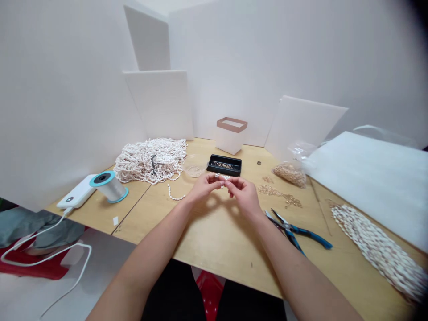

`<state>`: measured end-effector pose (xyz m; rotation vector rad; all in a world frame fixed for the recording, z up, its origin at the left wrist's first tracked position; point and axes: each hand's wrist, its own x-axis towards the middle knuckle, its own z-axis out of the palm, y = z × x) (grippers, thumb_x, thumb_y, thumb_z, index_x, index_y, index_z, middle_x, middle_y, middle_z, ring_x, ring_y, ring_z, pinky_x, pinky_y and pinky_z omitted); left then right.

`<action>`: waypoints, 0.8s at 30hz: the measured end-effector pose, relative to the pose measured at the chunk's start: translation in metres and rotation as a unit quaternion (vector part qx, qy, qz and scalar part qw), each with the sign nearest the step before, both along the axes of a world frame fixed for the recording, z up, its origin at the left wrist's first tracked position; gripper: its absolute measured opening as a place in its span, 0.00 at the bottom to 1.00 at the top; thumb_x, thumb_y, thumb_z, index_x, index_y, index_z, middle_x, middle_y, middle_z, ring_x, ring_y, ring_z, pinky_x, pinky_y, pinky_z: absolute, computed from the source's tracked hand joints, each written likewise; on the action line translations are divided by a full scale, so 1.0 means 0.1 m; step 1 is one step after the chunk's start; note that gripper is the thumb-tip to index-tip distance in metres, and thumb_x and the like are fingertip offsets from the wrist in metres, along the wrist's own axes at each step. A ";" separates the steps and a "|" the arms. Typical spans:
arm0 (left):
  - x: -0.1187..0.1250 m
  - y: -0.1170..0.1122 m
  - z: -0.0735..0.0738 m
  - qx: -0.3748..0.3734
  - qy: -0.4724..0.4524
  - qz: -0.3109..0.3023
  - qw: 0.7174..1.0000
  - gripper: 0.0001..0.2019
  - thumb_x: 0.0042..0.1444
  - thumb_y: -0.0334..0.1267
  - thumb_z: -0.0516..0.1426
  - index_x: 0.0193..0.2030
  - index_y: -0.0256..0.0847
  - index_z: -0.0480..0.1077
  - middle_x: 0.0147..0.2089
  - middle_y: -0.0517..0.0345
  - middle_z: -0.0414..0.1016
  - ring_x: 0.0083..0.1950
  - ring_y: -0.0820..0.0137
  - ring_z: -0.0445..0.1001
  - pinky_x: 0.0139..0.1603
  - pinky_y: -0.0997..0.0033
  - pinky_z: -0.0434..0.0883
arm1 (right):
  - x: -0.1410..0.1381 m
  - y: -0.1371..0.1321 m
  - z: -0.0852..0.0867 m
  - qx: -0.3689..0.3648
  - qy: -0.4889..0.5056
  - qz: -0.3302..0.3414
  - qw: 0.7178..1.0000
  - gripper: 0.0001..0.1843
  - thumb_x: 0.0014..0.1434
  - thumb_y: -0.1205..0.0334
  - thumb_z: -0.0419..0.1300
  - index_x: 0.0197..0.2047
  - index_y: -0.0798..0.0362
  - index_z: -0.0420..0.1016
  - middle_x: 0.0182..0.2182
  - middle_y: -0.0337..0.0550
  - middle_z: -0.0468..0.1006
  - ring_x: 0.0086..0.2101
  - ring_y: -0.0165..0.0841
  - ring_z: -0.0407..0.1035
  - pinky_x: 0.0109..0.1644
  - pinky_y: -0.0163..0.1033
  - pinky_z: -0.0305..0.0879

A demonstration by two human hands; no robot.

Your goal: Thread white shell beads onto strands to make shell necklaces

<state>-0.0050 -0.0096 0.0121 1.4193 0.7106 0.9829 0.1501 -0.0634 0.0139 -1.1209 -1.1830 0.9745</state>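
Observation:
My left hand [204, 187] and my right hand [243, 192] meet over the middle of the wooden table [214, 240], fingertips pinched together on a small pale beaded piece [223, 178] held between them. Just beyond the fingers lies a black tray [224, 165] of small metal parts. A clear round dish [194, 168] sits left of that tray. A short string of white beads [174, 195] lies on the table left of my left hand.
A big heap of white bead strands [152, 159] and a spool of clear thread [109, 186] lie at the left. Blue-handled pliers [294, 229], gold findings [279, 194], a bag [290, 173] and a bead bundle [377, 247] lie right. A white box [230, 135] stands behind.

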 end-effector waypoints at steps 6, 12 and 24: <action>0.00 0.04 -0.15 -0.059 -0.047 -0.026 0.997 0.18 0.45 0.44 0.68 0.38 0.34 0.75 0.36 0.52 0.76 0.36 0.71 0.72 0.41 0.70 0.65 | -0.05 0.02 -0.06 -0.025 0.073 0.012 0.997 0.15 0.49 0.53 0.68 0.34 0.56 0.79 0.24 0.39 0.75 0.22 0.26 0.61 0.27 0.34 0.59; 0.02 0.04 -0.20 -0.074 -0.032 -0.005 0.997 0.18 0.45 0.48 0.68 0.35 0.34 0.75 0.33 0.54 0.74 0.32 0.72 0.70 0.37 0.71 0.65 | -0.04 0.06 -0.10 -0.036 0.107 0.008 0.994 0.15 0.47 0.53 0.69 0.32 0.56 0.79 0.23 0.39 0.75 0.22 0.25 0.61 0.27 0.33 0.59; -0.09 0.24 -0.21 0.066 0.087 0.170 0.979 0.14 0.47 0.44 0.64 0.35 0.34 0.76 0.29 0.56 0.74 0.30 0.72 0.68 0.33 0.72 0.64 | 0.31 0.23 -0.20 -0.131 0.159 -0.023 0.978 0.18 0.41 0.54 0.71 0.33 0.56 0.76 0.28 0.41 0.79 0.21 0.23 0.63 0.23 0.28 0.58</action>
